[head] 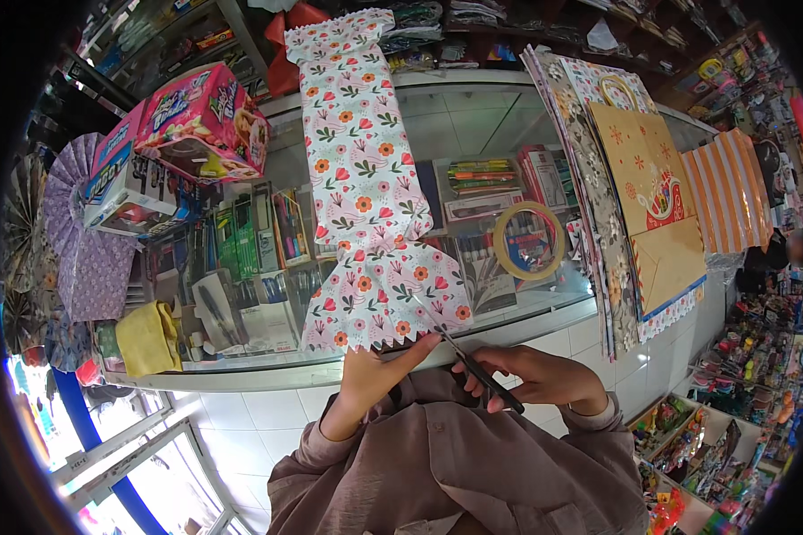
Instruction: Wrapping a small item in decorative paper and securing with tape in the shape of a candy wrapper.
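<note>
A long package (pixel 358 147) wrapped in white floral paper lies across the glass counter, pinched near both ends like a wrapped sweet. Its near end flares into a paper fan (pixel 388 294) with a zigzag-cut edge. My left hand (pixel 378 374) holds that near edge, fingers hidden beneath the paper and thumb by the right part of the edge. In my right hand (pixel 542 378) is a pair of scissors (pixel 478 374) with dark handles. The blades slant up and left over the right part of the fan. How far they are parted is hard to tell.
A roll of clear tape (pixel 497 244) rests on the glass countertop (pixel 468 120), right of the package. Paper gift bags (pixel 656 167) stand further right. Boxed toys (pixel 204 127), a purple pleated paper piece (pixel 94 267) and a yellow cloth (pixel 148 338) are at left. Stationery shows beneath the glass.
</note>
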`<action>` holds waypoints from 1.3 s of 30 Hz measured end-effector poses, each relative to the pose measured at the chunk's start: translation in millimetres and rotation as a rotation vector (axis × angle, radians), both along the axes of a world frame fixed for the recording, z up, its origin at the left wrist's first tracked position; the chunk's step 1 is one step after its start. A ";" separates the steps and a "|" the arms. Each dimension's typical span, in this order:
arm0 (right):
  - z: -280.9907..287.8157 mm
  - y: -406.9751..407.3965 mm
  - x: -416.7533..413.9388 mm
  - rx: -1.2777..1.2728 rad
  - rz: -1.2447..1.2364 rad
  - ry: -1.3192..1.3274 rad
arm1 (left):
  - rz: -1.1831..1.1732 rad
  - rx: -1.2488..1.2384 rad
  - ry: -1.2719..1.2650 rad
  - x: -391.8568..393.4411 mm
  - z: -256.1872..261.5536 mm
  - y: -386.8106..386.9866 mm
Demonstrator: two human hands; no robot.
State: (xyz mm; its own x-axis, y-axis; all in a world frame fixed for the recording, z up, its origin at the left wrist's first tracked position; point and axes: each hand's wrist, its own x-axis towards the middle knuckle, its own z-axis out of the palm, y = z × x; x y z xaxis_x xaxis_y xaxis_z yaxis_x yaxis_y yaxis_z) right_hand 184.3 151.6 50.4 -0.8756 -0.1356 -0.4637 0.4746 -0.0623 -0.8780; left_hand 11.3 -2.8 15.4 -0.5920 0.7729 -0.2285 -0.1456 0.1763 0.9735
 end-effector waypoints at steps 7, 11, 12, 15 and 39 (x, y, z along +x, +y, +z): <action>-4.7 -1.0 2.6 -0.011 -0.018 0.041 | -0.042 0.026 0.058 -2.0 -1.2 -0.4; -3.1 -0.3 1.8 0.002 -0.010 0.020 | -0.037 0.004 0.062 -1.7 1.2 -0.4; -2.0 0.0 1.1 0.019 -0.008 0.023 | -0.036 0.015 0.071 -2.2 0.5 -0.3; -4.5 -1.1 1.3 0.029 -0.014 0.038 | -0.063 -0.025 0.115 -3.9 2.8 -0.6; -10.7 -11.8 7.3 -0.075 -0.140 0.028 | -0.019 0.076 -0.053 -0.4 -3.8 -1.9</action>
State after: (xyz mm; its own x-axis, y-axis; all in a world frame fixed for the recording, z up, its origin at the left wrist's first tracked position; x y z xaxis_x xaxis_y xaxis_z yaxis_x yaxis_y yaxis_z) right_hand 191.6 139.8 39.8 -0.9006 -0.0446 -0.4324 0.4326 -0.1915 -0.8810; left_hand 10.8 -4.7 11.7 -0.5653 0.8003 -0.1996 -0.1946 0.1058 0.9752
